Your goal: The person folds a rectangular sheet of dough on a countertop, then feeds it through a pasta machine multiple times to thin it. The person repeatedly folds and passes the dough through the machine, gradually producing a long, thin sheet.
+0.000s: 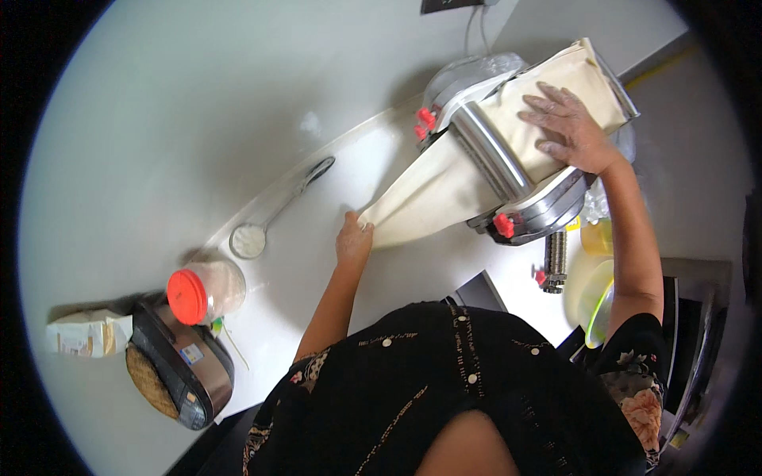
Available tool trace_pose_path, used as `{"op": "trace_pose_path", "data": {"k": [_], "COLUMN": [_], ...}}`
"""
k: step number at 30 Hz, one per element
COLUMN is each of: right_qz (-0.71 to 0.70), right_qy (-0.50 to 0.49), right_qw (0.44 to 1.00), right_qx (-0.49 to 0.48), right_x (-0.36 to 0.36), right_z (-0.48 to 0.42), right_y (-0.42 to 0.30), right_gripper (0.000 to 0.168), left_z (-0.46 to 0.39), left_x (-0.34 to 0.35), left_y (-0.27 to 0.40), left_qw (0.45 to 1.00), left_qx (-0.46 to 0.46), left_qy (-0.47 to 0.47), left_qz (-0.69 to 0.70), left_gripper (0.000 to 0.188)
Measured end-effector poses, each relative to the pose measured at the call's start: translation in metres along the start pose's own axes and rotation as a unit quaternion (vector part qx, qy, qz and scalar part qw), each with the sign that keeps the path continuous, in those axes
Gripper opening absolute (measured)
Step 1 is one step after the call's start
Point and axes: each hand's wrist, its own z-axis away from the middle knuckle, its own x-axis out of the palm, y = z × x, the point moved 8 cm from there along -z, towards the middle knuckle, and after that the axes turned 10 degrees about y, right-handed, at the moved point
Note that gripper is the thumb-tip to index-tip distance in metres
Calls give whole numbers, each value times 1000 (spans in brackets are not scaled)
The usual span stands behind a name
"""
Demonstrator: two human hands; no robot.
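Note:
A pasta-rolling machine [542,214] with a steel roller [491,152] and red knobs stands on the white counter. A wide pale dough sheet [437,190] comes out from under the roller and narrows toward my left hand [355,238], which pinches its gathered end. More of the dough lies over the machine's top. There my right hand [562,128] rests with fingers spread and dusted with flour, palm down on the sheet. The rollers' inner gap is hidden.
Left along the wall are a flour scoop [249,240], a red-lidded clear jar [223,291], a rice cooker [190,357] and a paper bag [89,333]. A cutter roller attachment [556,259] and a yellow-green bowl [598,303] are at right, below the machine.

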Motion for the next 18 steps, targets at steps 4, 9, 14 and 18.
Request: {"op": "trace_pose_path", "data": {"k": [4,9,14,18], "right_qz": [17,16,29,20], "right_qy": [-38,-29,7,3], "right_qw": [999,999,999,999], "right_qx": [28,18,13,46], "right_x": [5,8,4,4], "right_z": [1,-4,-7,-4], "right_y": [0,2,-2,3], "right_gripper": [43,39,41,43], "left_z": [-12,-42,-62,-63], "left_x": [24,82,122,147], "left_y": [28,135,171,183], "left_qw": [957,946,949,931], "left_qx": [233,243,247,239], "left_qy": [134,-97,-71,-62], "left_qz": [-108,194,184,269], "left_gripper": [40,54,57,57]}}
